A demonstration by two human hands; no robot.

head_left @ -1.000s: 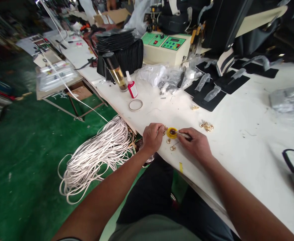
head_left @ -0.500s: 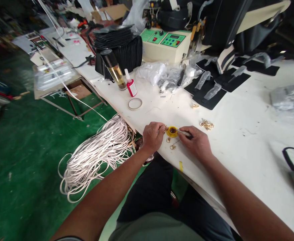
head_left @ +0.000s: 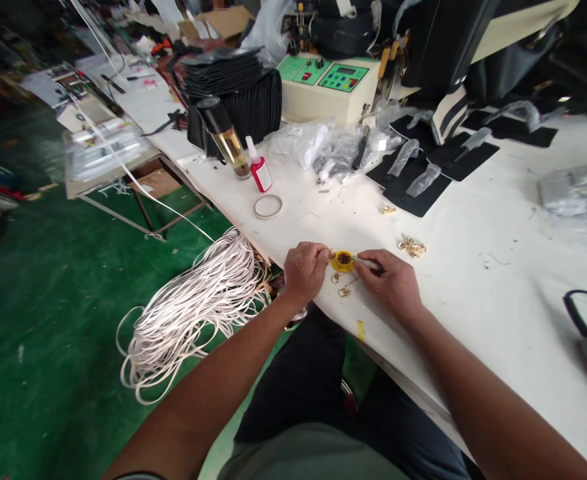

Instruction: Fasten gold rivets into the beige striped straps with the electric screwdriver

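My left hand (head_left: pixel 303 272) is closed in a pinch on a small gold metal fitting (head_left: pixel 330 254), mostly hidden by the fingertips. Just to its right sits a small round yellow dish (head_left: pixel 342 262) with something dark brown in it. My right hand (head_left: pixel 392 280) is closed around a thin pale stick-like tool (head_left: pixel 368 263), whose tip reaches the dish. Two small gold ring fittings, a nearer one (head_left: pixel 344 292) and another (head_left: pixel 336 278), lie on the table below the dish. A thin dark pin-like piece shows beside my right fingers.
Gold fittings (head_left: pixel 412 247) lie in a pile right of the dish. A red glue bottle (head_left: pixel 260 169), a tape ring (head_left: pixel 268 207) and a tilted bottle of yellowish liquid (head_left: pixel 231 148) stand further back. Behind is a control box (head_left: pixel 323 100). Coiled white cord (head_left: pixel 193 313) hangs beside the table.
The view has shifted very slightly. Both hands keep nearly the same place and grip, with the tool's tip still at the dish.
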